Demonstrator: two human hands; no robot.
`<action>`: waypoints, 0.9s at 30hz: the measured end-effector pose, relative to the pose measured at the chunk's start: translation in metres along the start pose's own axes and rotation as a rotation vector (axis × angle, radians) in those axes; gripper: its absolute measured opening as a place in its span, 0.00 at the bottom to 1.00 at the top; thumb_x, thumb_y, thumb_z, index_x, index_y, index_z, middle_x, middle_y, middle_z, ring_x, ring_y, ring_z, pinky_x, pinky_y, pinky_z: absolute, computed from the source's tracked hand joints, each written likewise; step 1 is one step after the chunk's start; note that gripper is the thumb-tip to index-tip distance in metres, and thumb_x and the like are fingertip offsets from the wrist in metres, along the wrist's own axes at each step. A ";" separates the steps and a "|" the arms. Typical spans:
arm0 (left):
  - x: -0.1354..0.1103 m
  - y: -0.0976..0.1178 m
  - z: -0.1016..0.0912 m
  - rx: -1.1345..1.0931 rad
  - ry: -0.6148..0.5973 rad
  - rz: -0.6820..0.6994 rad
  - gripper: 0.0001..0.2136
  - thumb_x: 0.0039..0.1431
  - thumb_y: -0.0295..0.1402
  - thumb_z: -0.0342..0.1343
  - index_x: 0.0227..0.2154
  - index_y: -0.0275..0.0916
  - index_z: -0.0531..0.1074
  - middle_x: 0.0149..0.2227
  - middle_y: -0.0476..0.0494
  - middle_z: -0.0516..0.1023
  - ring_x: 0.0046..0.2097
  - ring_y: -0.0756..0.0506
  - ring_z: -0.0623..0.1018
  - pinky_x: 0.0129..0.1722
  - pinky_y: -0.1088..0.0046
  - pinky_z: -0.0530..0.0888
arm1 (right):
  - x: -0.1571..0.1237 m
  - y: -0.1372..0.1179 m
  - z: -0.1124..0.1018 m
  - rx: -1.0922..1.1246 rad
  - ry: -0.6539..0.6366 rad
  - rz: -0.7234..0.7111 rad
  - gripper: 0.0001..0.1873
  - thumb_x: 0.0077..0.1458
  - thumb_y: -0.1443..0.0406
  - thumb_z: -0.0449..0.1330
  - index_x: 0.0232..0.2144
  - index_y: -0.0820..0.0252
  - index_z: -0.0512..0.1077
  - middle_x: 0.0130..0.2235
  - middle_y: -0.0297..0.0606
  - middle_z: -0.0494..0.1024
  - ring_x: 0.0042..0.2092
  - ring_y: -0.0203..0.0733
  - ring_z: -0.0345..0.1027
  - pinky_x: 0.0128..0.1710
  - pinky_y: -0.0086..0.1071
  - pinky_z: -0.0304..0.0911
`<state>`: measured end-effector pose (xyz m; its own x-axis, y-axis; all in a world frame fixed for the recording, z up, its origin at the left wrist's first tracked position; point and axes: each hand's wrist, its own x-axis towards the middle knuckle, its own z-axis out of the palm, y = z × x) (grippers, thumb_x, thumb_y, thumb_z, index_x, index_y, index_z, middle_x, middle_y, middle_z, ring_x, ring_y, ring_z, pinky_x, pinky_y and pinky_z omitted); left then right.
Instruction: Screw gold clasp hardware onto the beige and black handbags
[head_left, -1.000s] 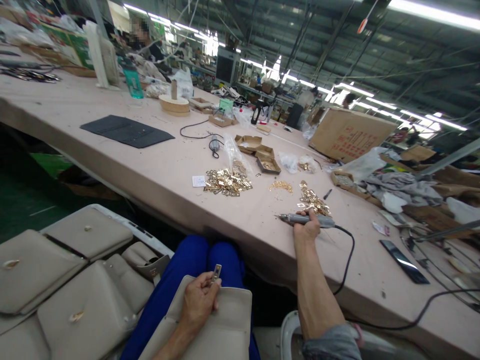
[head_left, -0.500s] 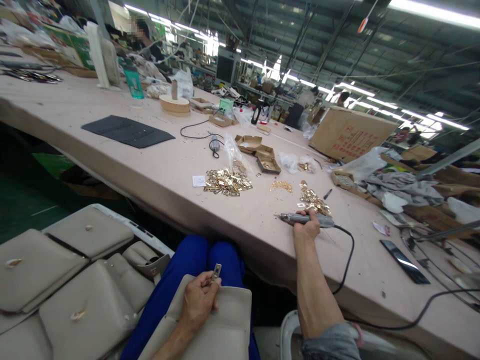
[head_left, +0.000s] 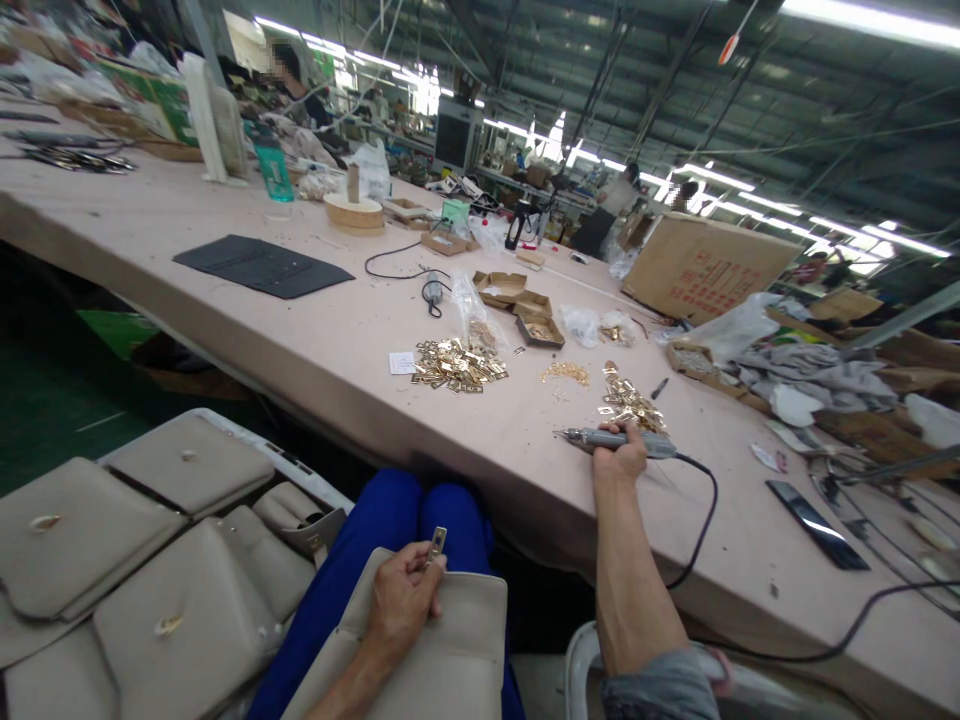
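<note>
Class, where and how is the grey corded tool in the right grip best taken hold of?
Probably around the thick middle of the grey tool, from the person's near side, as the right grip does. Its long, rounded body lies crosswise, presenting its side to the person. This avoids the thin tip, pointing left, and the black cord at its right end.

The view has shifted slightly, leaving the table [head_left: 360, 345] and grey tool [head_left: 596, 438] further right.
</note>
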<state>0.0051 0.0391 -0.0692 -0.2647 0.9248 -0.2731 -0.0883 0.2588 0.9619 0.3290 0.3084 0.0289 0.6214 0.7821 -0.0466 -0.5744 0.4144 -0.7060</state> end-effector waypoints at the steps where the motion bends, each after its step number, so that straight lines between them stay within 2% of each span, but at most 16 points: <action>1: 0.000 -0.001 0.000 0.004 0.001 0.005 0.27 0.52 0.55 0.64 0.42 0.33 0.77 0.30 0.38 0.83 0.17 0.45 0.77 0.15 0.75 0.69 | 0.000 0.000 0.000 0.009 0.005 0.000 0.15 0.57 0.66 0.67 0.32 0.58 0.62 0.29 0.25 0.67 0.26 0.29 0.61 0.31 0.27 0.71; 10: -0.001 0.003 -0.001 0.007 -0.022 0.020 0.26 0.54 0.53 0.64 0.41 0.33 0.77 0.26 0.40 0.82 0.17 0.45 0.77 0.16 0.75 0.68 | 0.000 0.001 0.001 0.066 0.053 0.010 0.11 0.58 0.70 0.64 0.33 0.59 0.64 0.30 0.27 0.68 0.26 0.29 0.61 0.29 0.27 0.70; 16: 0.000 0.001 -0.001 0.006 -0.021 0.017 0.26 0.54 0.54 0.64 0.42 0.33 0.77 0.29 0.39 0.83 0.17 0.45 0.77 0.16 0.74 0.68 | -0.004 -0.002 0.003 0.080 0.039 0.008 0.12 0.57 0.70 0.65 0.33 0.58 0.63 0.29 0.26 0.67 0.26 0.29 0.61 0.29 0.26 0.70; 20: 0.001 0.002 -0.004 0.001 -0.080 0.020 0.28 0.57 0.54 0.62 0.46 0.31 0.77 0.22 0.44 0.80 0.18 0.45 0.76 0.18 0.74 0.70 | -0.010 -0.012 0.006 0.112 -0.030 0.010 0.15 0.54 0.70 0.66 0.32 0.58 0.60 0.28 0.24 0.66 0.25 0.28 0.60 0.29 0.25 0.69; 22: 0.002 0.001 -0.004 -0.021 -0.123 0.029 0.27 0.60 0.54 0.60 0.45 0.30 0.77 0.17 0.46 0.76 0.18 0.45 0.75 0.19 0.76 0.70 | -0.017 -0.022 0.008 0.136 -0.059 0.023 0.16 0.54 0.71 0.66 0.31 0.58 0.60 0.28 0.24 0.65 0.24 0.28 0.59 0.28 0.24 0.68; 25: 0.001 0.001 -0.005 -0.064 -0.169 0.027 0.27 0.61 0.54 0.58 0.43 0.30 0.78 0.18 0.44 0.77 0.17 0.47 0.74 0.19 0.77 0.70 | -0.042 -0.041 0.010 0.181 -0.076 0.059 0.12 0.55 0.72 0.63 0.32 0.59 0.61 0.29 0.25 0.65 0.25 0.28 0.60 0.28 0.24 0.68; 27: -0.001 0.001 -0.005 -0.082 -0.175 0.023 0.26 0.62 0.53 0.58 0.44 0.30 0.77 0.20 0.44 0.78 0.18 0.47 0.75 0.19 0.77 0.70 | -0.067 -0.052 0.010 0.253 -0.093 0.046 0.06 0.59 0.73 0.56 0.32 0.59 0.64 0.31 0.28 0.67 0.26 0.29 0.63 0.28 0.25 0.68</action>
<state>0.0007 0.0366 -0.0681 -0.0968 0.9665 -0.2376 -0.1636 0.2200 0.9617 0.3118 0.2392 0.0759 0.5466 0.8374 -0.0007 -0.7229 0.4715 -0.5051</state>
